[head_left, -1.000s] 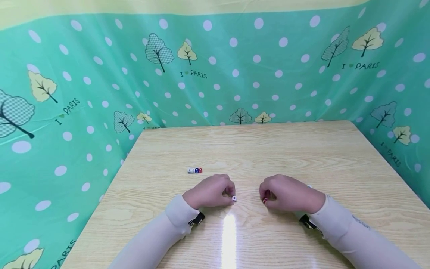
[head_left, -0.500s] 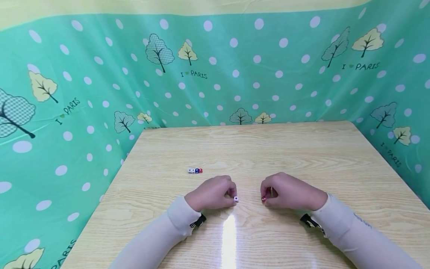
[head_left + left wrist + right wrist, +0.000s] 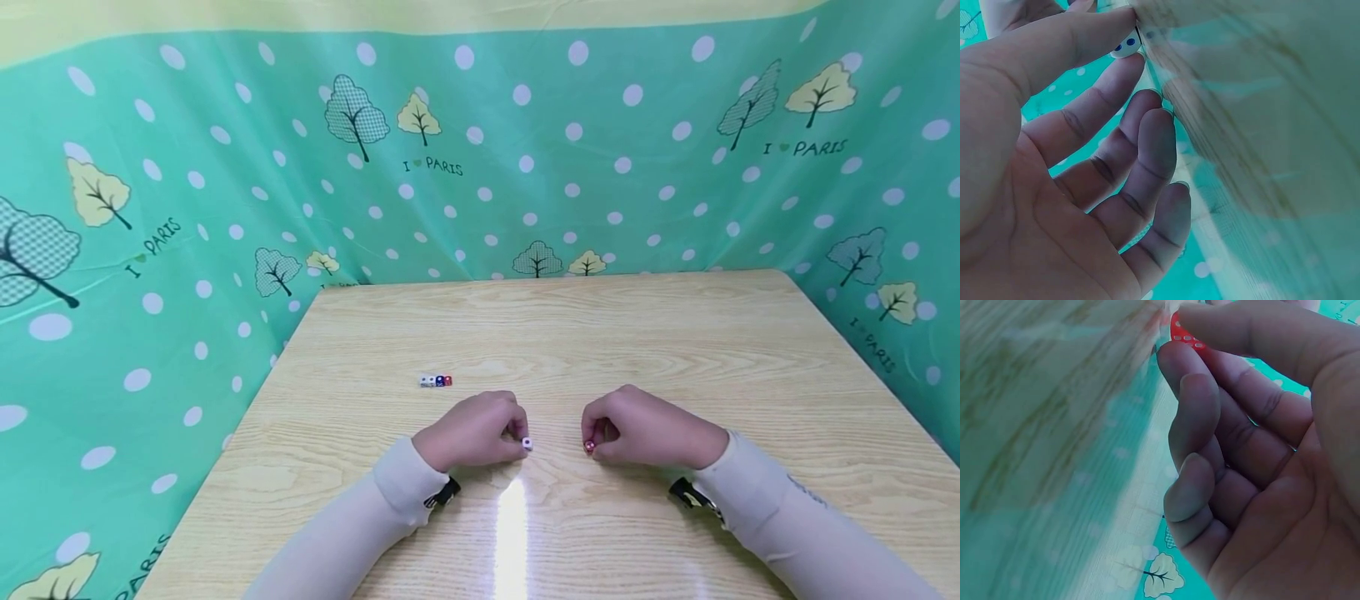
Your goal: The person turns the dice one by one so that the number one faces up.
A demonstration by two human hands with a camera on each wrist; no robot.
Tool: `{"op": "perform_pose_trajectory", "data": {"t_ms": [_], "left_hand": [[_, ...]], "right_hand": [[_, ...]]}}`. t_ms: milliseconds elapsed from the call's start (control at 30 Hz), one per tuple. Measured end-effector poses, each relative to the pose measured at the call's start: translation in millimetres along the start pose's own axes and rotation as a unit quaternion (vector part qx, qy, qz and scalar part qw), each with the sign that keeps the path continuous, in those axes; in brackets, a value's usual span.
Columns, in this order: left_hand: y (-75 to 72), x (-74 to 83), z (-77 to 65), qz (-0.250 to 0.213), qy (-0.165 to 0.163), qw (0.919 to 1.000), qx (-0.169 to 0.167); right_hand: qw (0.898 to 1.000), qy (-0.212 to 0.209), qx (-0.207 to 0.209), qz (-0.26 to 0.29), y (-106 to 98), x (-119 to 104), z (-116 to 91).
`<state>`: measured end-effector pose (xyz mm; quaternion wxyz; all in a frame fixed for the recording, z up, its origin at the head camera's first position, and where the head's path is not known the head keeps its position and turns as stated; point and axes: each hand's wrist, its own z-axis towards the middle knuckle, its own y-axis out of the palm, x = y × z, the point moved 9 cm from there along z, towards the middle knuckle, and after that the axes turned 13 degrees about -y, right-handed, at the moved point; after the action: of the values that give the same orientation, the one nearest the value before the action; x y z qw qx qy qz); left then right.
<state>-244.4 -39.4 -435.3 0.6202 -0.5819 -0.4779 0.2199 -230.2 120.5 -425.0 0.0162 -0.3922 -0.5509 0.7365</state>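
And here you are at the pale, wood-grain bench (image 3: 570, 333), both hands at work, with a short row of four small cube dice (image 3: 435, 381) to steer by. Reading that row from its left end: two white dice, then a blue one, then a red one, all lined up side by side on the bench. Nearer to you than the row and off to its right, your left hand (image 3: 472, 429) pinches a small white cube die with blue dots (image 3: 527, 444) between thumb and forefinger, the other fingers loosely bent behind. Further right of the row, and also on your side of it, your right hand (image 3: 648, 427) grips a small red cube die with white dots (image 3: 589, 447), thumb against bent fingers, part of the cube covered. The two held dice face each other with a gap between them, both close over the bench; whether either one touches the wood, you cannot tell from here. Light-coloured sleeves (image 3: 337, 517) reach to both your wrists, with a black fitting (image 3: 442, 493) at each cuff. Beyond the row hangs a green fabric sheet (image 3: 480, 217) with white spots, printed trees and "I PARIS" lettering, wrapping round the sides of the bench too.
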Motion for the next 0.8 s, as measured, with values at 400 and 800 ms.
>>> {"op": "perform_pose_trajectory", "data": {"t_ms": [400, 800], "left_hand": [[-0.7, -0.7, 0.0, 0.004, 0.003, 1.0000, 0.002], [-1.0, -1.0, 0.3, 0.000, 0.002, 1.0000, 0.000]], "right_hand": [[1.000, 0.002, -0.002, -0.017, -0.1, 2.9, -1.4], [0.997, 0.006, 0.002, -0.082, -0.2, 0.6, -0.1]]}}
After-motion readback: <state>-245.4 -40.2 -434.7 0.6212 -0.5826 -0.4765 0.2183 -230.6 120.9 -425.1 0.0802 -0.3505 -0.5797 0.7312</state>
